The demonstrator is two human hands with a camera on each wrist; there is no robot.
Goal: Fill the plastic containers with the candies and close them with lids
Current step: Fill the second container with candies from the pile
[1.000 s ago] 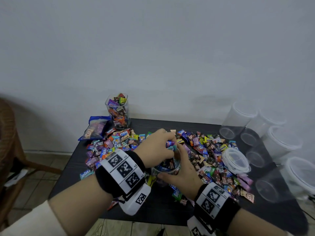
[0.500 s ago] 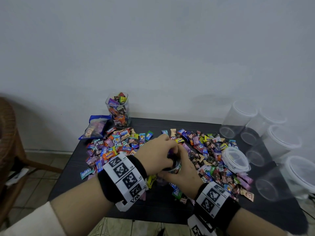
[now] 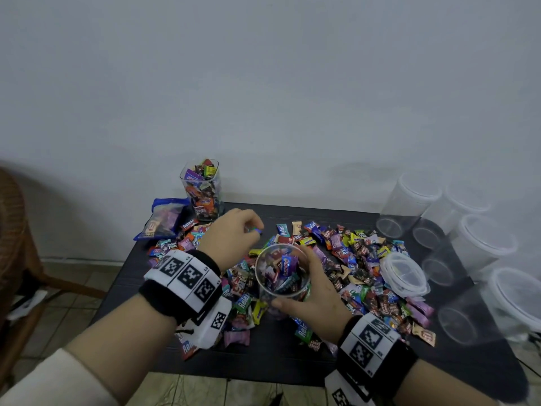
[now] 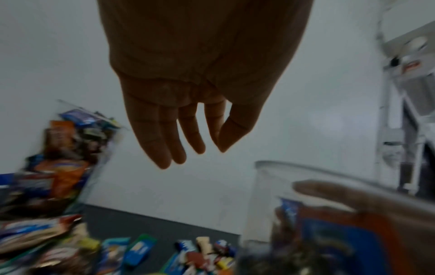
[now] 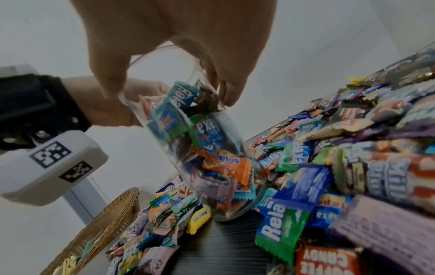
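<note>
head view: the right hand (image 3: pixel 314 300) has its grip around a clear cup (image 3: pixel 281 272), thumb on the near side and fingers round the far side. the cup stands on the dark table (image 3: pixel 263 364) among loose candies (image 3: pixel 360 259) and is partly filled with wrapped sweets, its mouth uncovered. the left hand (image 3: pixel 232 237) hangs over the pile just beyond and left of the cup; a small blue and green bit shows at its fingertips, but from here i cannot tell whether it is held. a full square jar (image 3: pixel 202 189) stands at the back by the wall, a blue bag (image 3: pixel 164 216) beside it. a stack of lids (image 3: pixel 405 273) lies right of the candies, and empty tubs (image 3: pixel 409 205) lie on their sides along the right edge.

left wrist view: the left hand (image 4: pixel 188 104) has a released grip, fingers straight and hanging down, nothing in them. the cup (image 4: pixel 270 204) rim is at lower right, blurred, with a finger of the other hand against it.

right wrist view: the right hand (image 5: pixel 179 46) grips the cup (image 5: pixel 200 145) near its rim; its base sits on the table (image 5: pixel 223 241), candies (image 5: pixel 353 167) heaped just beside it. a wicker chair (image 5: pixel 105 223) shows lower left.
</note>
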